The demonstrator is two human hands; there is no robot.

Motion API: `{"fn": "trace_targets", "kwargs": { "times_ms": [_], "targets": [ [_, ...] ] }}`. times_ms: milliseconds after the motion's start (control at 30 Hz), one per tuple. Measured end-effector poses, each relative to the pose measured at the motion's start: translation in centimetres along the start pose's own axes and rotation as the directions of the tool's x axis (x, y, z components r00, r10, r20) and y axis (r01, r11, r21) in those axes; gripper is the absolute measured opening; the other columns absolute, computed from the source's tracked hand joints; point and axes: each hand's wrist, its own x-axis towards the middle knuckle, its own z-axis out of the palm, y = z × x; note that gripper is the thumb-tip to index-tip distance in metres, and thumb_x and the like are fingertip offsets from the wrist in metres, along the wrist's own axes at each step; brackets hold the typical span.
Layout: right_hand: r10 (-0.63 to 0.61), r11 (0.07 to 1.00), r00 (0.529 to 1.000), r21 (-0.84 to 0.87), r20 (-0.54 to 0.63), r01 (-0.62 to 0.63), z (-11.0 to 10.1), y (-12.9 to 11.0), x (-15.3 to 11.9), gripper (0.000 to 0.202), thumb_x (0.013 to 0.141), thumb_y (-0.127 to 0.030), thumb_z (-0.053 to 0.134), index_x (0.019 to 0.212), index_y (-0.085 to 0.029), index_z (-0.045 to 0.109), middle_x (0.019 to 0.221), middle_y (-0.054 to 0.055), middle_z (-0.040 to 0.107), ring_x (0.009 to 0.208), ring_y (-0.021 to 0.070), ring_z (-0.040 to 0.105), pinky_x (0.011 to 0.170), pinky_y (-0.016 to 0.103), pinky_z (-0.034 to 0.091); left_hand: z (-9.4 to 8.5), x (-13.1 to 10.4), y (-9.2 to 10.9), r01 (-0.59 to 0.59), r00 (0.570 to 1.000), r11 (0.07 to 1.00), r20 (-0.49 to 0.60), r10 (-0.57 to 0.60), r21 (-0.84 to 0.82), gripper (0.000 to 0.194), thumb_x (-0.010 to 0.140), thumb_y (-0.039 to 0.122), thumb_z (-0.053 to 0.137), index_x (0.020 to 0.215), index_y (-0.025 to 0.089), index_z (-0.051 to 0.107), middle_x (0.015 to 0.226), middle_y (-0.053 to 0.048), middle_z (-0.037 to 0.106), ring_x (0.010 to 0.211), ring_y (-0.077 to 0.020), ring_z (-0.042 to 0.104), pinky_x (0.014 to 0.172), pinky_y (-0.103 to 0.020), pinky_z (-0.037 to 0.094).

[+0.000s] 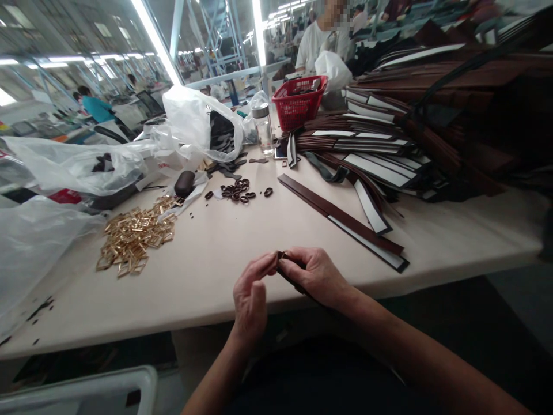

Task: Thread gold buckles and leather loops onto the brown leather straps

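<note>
Bare forearms (401, 340) frame a dark strap (295, 285), gripped in the right hand (319, 278); whether the left hand (250, 297) pinches its tip, I can't tell. Holding near that tip steadies it. Gold buckles (138, 233) lie left of both hands.

Red marks (163, 165) on white wrapping (173, 157) are unreadable.

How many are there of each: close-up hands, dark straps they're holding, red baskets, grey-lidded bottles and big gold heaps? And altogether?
Left hand and right hand: 2
Held dark strap: 1
Red basket: 1
Grey-lidded bottle: 1
Gold heap: 1
Total: 6
</note>
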Motion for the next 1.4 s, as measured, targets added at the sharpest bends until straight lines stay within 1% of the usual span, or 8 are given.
{"fn": "trace_targets", "kwargs": {
  "times_ms": [133, 267, 467, 633, 800, 1000, 1167, 1400],
  "targets": [
    [-0.019, 0.994, 0.998, -0.104, 0.054, 0.024, -0.7, -0.7, -0.3, 0.034, 0.09, -0.043, 0.054, 0.07, -0.017, 0.061, 0.056, -0.004, 0.048, 0.053, 0.0097, 0.039, 0.05, 0.024, 0.028, 0.4, -0.2, 2.0, 0.323, 0.946, 0.897, 0.062, -0.319, -0.302, 0.039, 0.086, 0.058, 0.064, 0.084, 0.022, 0.079, 0.115, -0.012, 0.073, 0.103, -0.026, 0.068, 0.084, -0.036, 0.057],
    [-0.045, 0.966, 0.983, -0.242, 0.181, 0.089, -1.4, -1.7, -0.7, 0.028, 0.091, -0.035, 0.052, 0.073, -0.018, 0.065, 0.059, -0.003, 0.056, 0.054, 0.0108, 0.046, 0.053, 0.025, 0.03, -0.3, 0.0, 2.9, 0.502, 0.863, 0.81, 0.239, -0.445, -0.304, 0.052, 0.076, 0.039, 0.082, 0.125, 0.036, 0.067, 0.129, -0.008, 0.066, 0.081, -0.0157, 0.067, 0.072, -0.029, 0.056],
    [0.022, 0.928, 0.926, -0.353, 0.376, 0.121, -1.9, -3.0, -1.7, 0.019, 0.087, -0.027, 0.055, 0.072, -0.019, 0.064, 0.065, -0.003, 0.062, 0.059, 0.0106, 0.051, 0.055, 0.025, 0.03, -2.6, 0.8, 3.7, 0.655, 0.607, 0.753, 0.635, -0.478, -0.058, 0.066, 0.071, 0.04, 0.084, 0.131, 0.027, 0.062, 0.089, -0.005, 0.068, 0.067, -0.0147, 0.061, 0.061, -0.025, 0.046],
    [0.121, 0.922, 0.863, -0.378, 0.49, 0.086, -2.0, -3.6, -1.9, 0.024, 0.086, -0.031, 0.057, 0.066, -0.018, 0.058, 0.056, -0.005, 0.048, 0.053, 0.0082, 0.042, 0.05, 0.023, 0.027, -3.3, 1.1, 4.3, 0.629, 0.587, 0.773, 0.605, -0.538, 0.077, 0.049, 0.052, 0.034, 0.095, 0.09, 0.017, 0.069, 0.073, 0.0, 0.063, 0.066, -0.0124, 0.055, 0.06, -0.021, 0.04],
    [0.183, 0.907, 0.806, -0.414, 0.563, 0.083, -2.5, -4.6, -1.3, 0.028, 0.086, -0.037, 0.06, 0.066, -0.017, 0.058, 0.052, -0.007, 0.041, 0.05, 0.0068, 0.037, 0.046, 0.021, 0.024, -4.2, -0.3, 3.6, 0.689, 0.537, 0.724, 0.636, -0.554, 0.049, 0.039, 0.06, 0.034, 0.091, 0.066, 0.014, 0.058, 0.058, 0.002, 0.056, 0.054, -0.009, 0.048, 0.053, -0.02, 0.034],
    [0.219, 0.846, 0.702, -0.491, 0.678, 0.21, -3.3, -8.8, 0.4, 0.031, 0.089, -0.047, 0.062, 0.077, -0.019, 0.068, 0.054, -0.007, 0.048, 0.052, 0.0075, 0.043, 0.048, 0.021, 0.028, -6.2, -1.7, 2.6, 0.648, 0.636, 0.751, 0.632, -0.443, -0.127, 0.038, 0.075, 0.038, 0.082, 0.064, 0.014, 0.054, 0.058, 0.002, 0.051, 0.052, -0.0073, 0.044, 0.051, -0.018, 0.034],
    [0.134, 0.447, 0.662, -0.641, 0.738, 0.624, -2.7, -13.2, 2.4, 0.031, 0.093, -0.046, 0.061, 0.085, -0.02, 0.075, 0.063, 0.0, 0.062, 0.052, 0.0118, 0.045, 0.05, 0.028, 0.024, -6.7, -1.8, 3.0, 0.585, 0.737, 0.802, 0.488, -0.467, -0.116, 0.032, 0.079, 0.041, 0.078, 0.075, 0.016, 0.058, 0.062, 0.001, 0.056, 0.05, -0.0067, 0.042, 0.048, -0.018, 0.033],
    [0.085, 0.101, 0.591, -0.597, 0.802, 0.796, 0.2, -13.2, 5.5, 0.022, 0.088, -0.006, 0.06, 0.072, -0.015, 0.072, 0.071, 0.006, 0.069, 0.065, 0.0163, 0.059, 0.067, 0.032, 0.039, -5.0, -0.2, 3.7, 0.336, 0.804, 0.917, 0.441, -0.399, 0.216, 0.034, 0.085, 0.045, 0.068, 0.079, 0.012, 0.069, 0.067, -0.002, 0.056, 0.063, -0.0115, 0.047, 0.058, -0.021, 0.039]
  ]
}}
